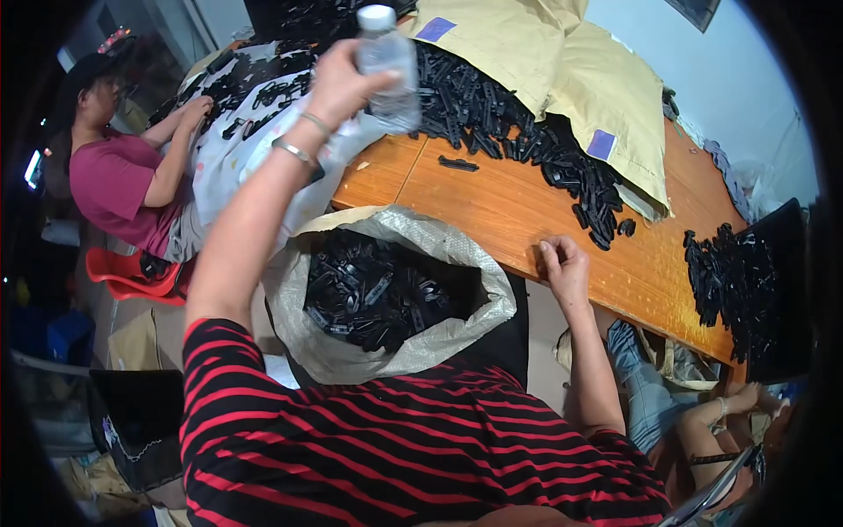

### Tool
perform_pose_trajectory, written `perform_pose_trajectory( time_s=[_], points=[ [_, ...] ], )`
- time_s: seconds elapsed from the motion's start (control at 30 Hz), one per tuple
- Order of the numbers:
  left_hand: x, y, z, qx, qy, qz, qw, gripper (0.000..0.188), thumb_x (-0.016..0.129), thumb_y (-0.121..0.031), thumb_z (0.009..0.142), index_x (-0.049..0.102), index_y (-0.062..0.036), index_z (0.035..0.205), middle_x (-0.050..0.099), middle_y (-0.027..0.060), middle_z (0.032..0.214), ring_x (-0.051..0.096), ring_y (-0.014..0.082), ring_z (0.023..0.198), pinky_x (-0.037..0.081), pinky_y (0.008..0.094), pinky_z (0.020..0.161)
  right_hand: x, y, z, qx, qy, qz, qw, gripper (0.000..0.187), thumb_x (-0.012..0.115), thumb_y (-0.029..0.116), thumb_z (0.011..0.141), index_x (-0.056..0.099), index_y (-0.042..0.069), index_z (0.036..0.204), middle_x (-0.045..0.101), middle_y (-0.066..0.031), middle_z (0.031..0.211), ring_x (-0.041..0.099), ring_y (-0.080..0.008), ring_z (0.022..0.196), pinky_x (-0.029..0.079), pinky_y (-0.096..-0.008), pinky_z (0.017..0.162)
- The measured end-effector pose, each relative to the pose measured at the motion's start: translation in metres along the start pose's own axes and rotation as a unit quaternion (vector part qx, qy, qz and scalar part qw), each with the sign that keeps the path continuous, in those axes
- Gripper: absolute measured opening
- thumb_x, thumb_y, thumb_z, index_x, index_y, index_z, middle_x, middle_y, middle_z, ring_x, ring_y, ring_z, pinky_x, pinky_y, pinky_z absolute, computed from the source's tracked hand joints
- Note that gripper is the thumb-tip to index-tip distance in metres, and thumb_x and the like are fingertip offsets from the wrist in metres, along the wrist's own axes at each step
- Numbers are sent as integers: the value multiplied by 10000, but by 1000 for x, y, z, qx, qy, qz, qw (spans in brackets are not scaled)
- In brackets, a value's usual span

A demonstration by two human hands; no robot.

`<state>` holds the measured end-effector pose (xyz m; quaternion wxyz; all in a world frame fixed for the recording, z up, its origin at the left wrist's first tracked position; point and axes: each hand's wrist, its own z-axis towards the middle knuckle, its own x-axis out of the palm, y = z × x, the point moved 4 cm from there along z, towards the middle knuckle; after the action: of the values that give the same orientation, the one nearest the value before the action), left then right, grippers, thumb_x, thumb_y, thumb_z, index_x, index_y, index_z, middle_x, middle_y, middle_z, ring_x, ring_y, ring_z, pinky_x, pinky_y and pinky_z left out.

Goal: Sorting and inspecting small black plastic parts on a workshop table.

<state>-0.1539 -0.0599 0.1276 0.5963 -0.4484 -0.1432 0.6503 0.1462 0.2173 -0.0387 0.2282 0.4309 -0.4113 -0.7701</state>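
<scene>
My left hand [338, 86] grips a clear plastic bottle [392, 88] with a white cap, raised above the far left part of the table. The bottle is slightly blurred. At the table's near edge rests my right hand [566, 268], its fingers curled in and nothing visible in them. Between my arms stands a woven sack [479, 250], its mouth folded open. Inside lie many small black plastic parts [369, 290]. A long pile of similar black parts [474, 101] spreads across the table beyond both hands, and one single part [457, 163] lies apart from it.
The wooden table [492, 206] carries tan paper sacks [606, 105] at the back and another black heap [724, 281] at the right. At the left, a person in a magenta shirt [118, 180] handles black parts over white sheeting [219, 167]. Another person's jeans-clad leg [641, 386] shows lower right.
</scene>
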Motion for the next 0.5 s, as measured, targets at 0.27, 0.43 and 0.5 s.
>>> perform_pose_trajectory(
  time_s=[0.27, 0.43, 0.5],
  points=[
    [-184, 111, 47, -101, -201, 287, 931, 640, 836, -420, 617, 660, -7, 1074, 687, 172, 1041, 664, 280, 964, 492, 353, 869, -4, -7, 8, -20, -67, -99, 993, 164, 657, 149, 872, 639, -8, 831, 617, -94, 663, 582, -152, 605, 470, -293, 590],
    [-255, 180, 28, -166, -248, 250, 921, 619, 833, -402, 624, 664, -63, 1115, 684, 155, 1070, 653, 279, 1004, 482, 362, 896, 0, -14, 8, -19, -71, -109, 991, 178, 660, 166, 873, 636, -5, 832, 614, -107, 675, 584, -182, 621, 473, -304, 613],
    [-261, 196, 22, -210, -251, 261, 908, 647, 837, -404, 618, 656, -64, 1138, 683, 152, 1076, 646, 283, 1021, 478, 372, 906, 0, -14, 8, -32, -75, -107, 991, 181, 660, 167, 875, 631, -6, 832, 618, -110, 688, 587, -182, 632, 475, -300, 622]
  ],
)
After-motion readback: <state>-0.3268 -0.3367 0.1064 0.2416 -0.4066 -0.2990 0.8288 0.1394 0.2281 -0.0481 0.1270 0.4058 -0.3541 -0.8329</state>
